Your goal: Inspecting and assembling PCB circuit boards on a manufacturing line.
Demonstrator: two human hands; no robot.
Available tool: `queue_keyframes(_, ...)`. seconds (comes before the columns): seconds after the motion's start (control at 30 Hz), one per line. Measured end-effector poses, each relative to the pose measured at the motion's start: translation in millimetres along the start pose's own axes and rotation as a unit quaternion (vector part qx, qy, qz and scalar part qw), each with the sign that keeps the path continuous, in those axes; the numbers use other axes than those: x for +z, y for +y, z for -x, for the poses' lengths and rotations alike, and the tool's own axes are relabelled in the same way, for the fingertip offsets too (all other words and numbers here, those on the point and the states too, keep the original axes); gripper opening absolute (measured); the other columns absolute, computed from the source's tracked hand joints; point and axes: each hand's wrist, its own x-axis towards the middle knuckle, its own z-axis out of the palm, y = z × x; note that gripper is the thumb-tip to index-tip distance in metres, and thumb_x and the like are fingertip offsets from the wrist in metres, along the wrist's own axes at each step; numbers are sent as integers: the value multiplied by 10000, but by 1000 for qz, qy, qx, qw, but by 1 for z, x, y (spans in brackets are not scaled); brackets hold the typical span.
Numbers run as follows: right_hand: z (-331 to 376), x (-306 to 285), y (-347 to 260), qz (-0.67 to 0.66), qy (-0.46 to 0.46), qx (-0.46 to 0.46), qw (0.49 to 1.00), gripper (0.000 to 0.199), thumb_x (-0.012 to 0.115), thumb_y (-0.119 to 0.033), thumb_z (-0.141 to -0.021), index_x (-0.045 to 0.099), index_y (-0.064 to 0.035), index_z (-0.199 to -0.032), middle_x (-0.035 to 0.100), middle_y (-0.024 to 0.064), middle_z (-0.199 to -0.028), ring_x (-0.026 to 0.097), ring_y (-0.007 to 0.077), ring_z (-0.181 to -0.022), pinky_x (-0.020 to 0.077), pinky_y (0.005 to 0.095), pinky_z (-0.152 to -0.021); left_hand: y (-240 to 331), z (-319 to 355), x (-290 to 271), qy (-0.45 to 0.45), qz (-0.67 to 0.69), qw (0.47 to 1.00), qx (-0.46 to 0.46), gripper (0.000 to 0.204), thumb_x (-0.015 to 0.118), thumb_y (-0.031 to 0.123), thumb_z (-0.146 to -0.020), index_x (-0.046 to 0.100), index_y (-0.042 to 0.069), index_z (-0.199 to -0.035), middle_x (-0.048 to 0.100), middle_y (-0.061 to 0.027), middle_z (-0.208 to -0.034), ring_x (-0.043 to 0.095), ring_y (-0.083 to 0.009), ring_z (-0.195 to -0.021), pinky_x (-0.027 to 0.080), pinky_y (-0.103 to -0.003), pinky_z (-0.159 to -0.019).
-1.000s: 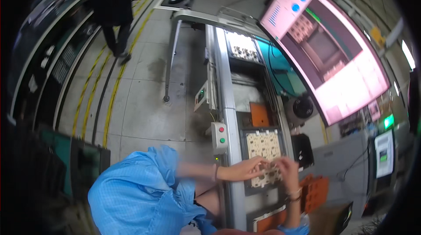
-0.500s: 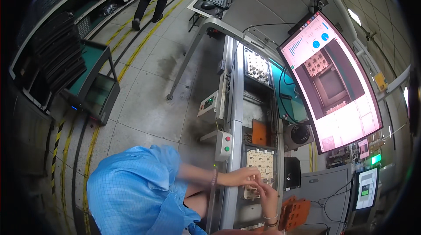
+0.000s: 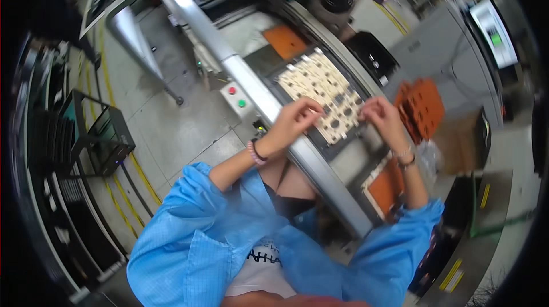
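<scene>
A cream-coloured panel with dark round spots and small raised parts (image 3: pixel 313 81) lies in a dark frame on the conveyor line. Above its near left edge hovers my left hand (image 3: pixel 294 123), thumb and fingertips drawn together; anything between them is too small to make out. Across the panel, at its right edge, my right hand (image 3: pixel 384 118) has its fingers curled in a pinch, and what they hold, if anything, is hidden. The two hands are apart, with the lower part of the panel between them.
A metal rail (image 3: pixel 251 84) runs along the line's left side, with a red and green button box (image 3: pixel 239 98) beside it. Orange perforated plates (image 3: pixel 423 107) stand to the right. A black bin (image 3: pixel 370 55) sits beyond. Another orange plate (image 3: pixel 386 189) lies nearer me.
My hands, touching above the panel before, have separated to its left and right sides. The head view has turned and moved over the panel, leaving most of the large screen out of the picture.
</scene>
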Motion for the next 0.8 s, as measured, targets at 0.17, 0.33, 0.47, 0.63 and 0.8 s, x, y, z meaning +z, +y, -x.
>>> queue_keyframes(0.17,16,-28,17,202,48,-46,977,58,633,-56,-959,627,-35,-1013,661,49,-921,656,123,-794,507,253,-707,6,6,13,-16,-83,996,0,170,614,13,-976,702,-5,-1120,630,-66,-1075,677,-104,-877,508,-190,-589)
queue_keyframes(0.33,0,-28,34,421,28,-269,866,113,705,-137,-876,631,-77,-937,590,70,-909,615,268,-853,491,371,-728,2,8,17,5,-55,998,-17,205,616,-9,-972,665,-6,-1171,641,-82,-1094,684,-120,-895,519,-195,-599)
queue_keyframes(0.47,-16,-28,49,509,-4,-308,803,83,666,-159,-873,606,-118,-912,583,48,-922,587,224,-867,446,347,-760,-7,7,10,10,-18,999,-26,167,648,-4,-958,663,-8,-1125,665,-64,-1068,686,-96,-906,516,-178,-580)
queue_keyframes(0.63,-24,-28,52,537,-18,-332,775,82,610,-153,-849,586,-121,-921,557,46,-979,571,203,-905,446,326,-803,-1,5,3,5,-24,999,-34,176,641,-25,-954,639,-13,-1130,647,-77,-1082,689,-108,-888,522,-184,-585)
queue_keyframes(0.8,-42,-37,40,437,-59,-275,854,134,663,-219,-900,624,-120,-981,625,50,-972,608,236,-909,461,356,-796,0,5,-1,-6,-46,998,-46,183,631,-41,-953,620,-18,-1134,636,-88,-1117,683,-115,-898,526,-189,-591)
